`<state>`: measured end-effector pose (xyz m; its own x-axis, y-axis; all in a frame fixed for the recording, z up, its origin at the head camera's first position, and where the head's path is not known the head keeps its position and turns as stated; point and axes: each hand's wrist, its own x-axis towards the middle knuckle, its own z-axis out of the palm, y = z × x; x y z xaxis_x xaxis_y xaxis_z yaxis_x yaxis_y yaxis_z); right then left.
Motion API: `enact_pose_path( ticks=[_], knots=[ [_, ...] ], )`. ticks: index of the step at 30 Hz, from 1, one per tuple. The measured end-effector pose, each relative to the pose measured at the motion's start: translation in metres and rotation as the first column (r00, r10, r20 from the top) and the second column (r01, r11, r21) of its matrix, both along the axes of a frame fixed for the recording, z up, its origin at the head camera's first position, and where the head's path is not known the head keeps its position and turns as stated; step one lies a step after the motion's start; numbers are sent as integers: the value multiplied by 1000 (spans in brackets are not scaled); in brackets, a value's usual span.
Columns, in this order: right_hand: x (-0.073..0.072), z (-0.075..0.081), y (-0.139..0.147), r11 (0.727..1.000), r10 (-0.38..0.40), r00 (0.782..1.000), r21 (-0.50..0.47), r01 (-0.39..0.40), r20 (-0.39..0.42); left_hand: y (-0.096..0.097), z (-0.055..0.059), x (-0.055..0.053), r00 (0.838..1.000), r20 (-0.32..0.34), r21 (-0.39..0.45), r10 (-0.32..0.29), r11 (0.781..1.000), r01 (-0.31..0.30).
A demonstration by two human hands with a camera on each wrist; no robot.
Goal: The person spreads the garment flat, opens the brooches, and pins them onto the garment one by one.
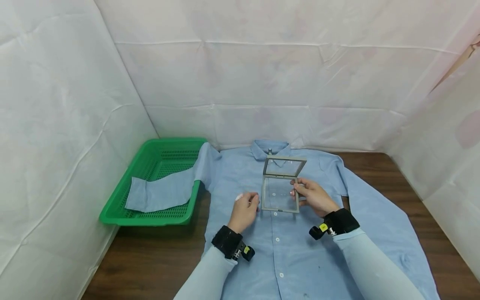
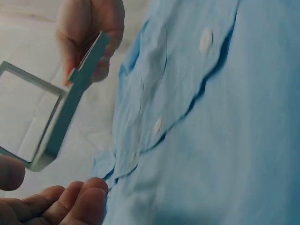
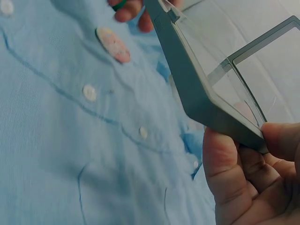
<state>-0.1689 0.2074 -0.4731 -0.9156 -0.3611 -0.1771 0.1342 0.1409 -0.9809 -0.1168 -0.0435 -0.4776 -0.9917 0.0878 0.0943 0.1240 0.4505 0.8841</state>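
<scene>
My right hand (image 1: 314,196) pinches the lower right edge of a grey hinged display case (image 3: 187,89). Two clear windows fill its halves, and the lid (image 1: 286,166) stands raised at the top. Just left of the case hovers my left hand (image 1: 244,210), fingers loosely bent, apart from it. In the left wrist view nothing shows between that thumb and fingers (image 2: 89,201). A pale pink oval piece (image 3: 112,44) appears to lie on the blue shirt (image 1: 255,250) beyond the left hand, which partly hides it in the head view. Beneath both hands the buttoned shirt is spread out.
A green plastic basket (image 1: 108,216) stands to the left, with one shirt sleeve (image 1: 161,193) draped into it. Brown tabletop (image 1: 157,258) shows on both sides of the shirt. White sheeting (image 1: 262,75) hangs behind and along both sides.
</scene>
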Motion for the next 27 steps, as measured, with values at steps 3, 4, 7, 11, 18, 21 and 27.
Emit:
enact_pose_path(
  ticks=[3, 4, 7, 11, 18, 21, 27],
  knots=[
    [1, 3, -2, 1000, 18, 1000, 1, -18, -19, 3, -5, 2, 996, 83, 172, -45, 985, 30],
    [2, 4, -3, 1000, 22, 999, 2, -22, -25, 4, -7, 3, 992, 107, 228, -65, 973, 39],
    [3, 6, -6, 999, 32, 999, 1, -32, -35, 7, -10, 4, 982, 148, 360, -117, 931, 57],
    [5, 7, -7, 999, 40, 999, -1, -40, -35, 11, -13, 6, 972, 184, 473, -149, 880, 45],
    [6, 7, -7, 999, 48, 998, 1, -48, -33, 15, -19, 10, 973, 187, 526, -132, 851, 15],
    [6, 5, -7, 999, 46, 999, 10, -45, -23, 15, -23, 11, 976, 182, 521, -121, 854, 8],
    [6, -1, -5, 998, 67, 998, 5, -67, 4, 16, -31, 13, 974, 194, 515, -114, 857, -3]
  ],
)
